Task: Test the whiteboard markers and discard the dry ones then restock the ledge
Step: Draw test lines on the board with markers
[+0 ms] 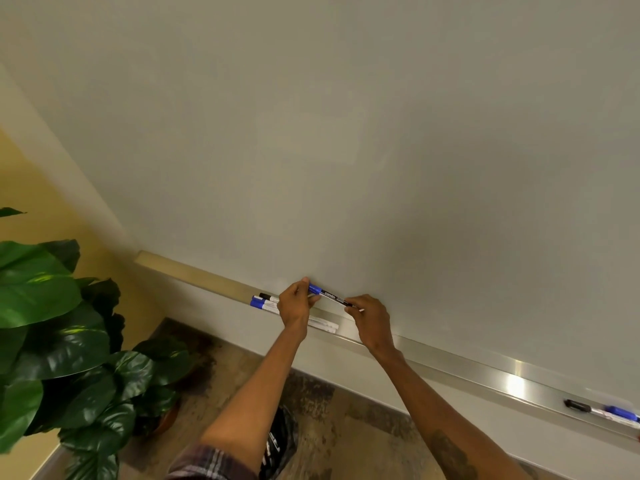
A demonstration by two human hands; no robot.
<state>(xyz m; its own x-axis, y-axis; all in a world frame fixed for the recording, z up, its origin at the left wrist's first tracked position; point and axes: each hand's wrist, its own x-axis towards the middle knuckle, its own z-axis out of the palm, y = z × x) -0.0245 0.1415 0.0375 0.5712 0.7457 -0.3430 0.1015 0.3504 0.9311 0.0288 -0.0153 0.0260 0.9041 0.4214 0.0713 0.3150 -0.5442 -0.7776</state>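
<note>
Left hand (294, 304), head view: fingers curled round the capped end of a blue-capped black-barrelled marker (328, 295), thumb raised beside the cap. Right hand (372, 320) pinches the opposite end of the same marker; its fingers cover that end, so it cannot be made out. The marker slopes down to the right, just above the long brushed-metal ledge (450, 365) and close to the smooth pale-grey whiteboard (346, 133). Whether it touches the board cannot be told. The ledge runs diagonally from upper left to lower right, where the frame edge cuts it off. On it, just left of the left hand, lie a black-capped white marker (268, 297) and a blue-capped white marker (259, 303) side by side, their barrels passing behind the wrist. A long stretch of ledge separates the right hand from a second black-capped marker (576, 406) and a second blue-capped marker (621, 414), the latter partly cropped. Below are a mottled brown floor (329, 410) and, at left, a glossy broad-leaved green plant (52, 323), well apart from the hands. A plaid sleeve (207, 462) shows at the bottom edge. The dark object (280, 441) beside it is indistinct.
</note>
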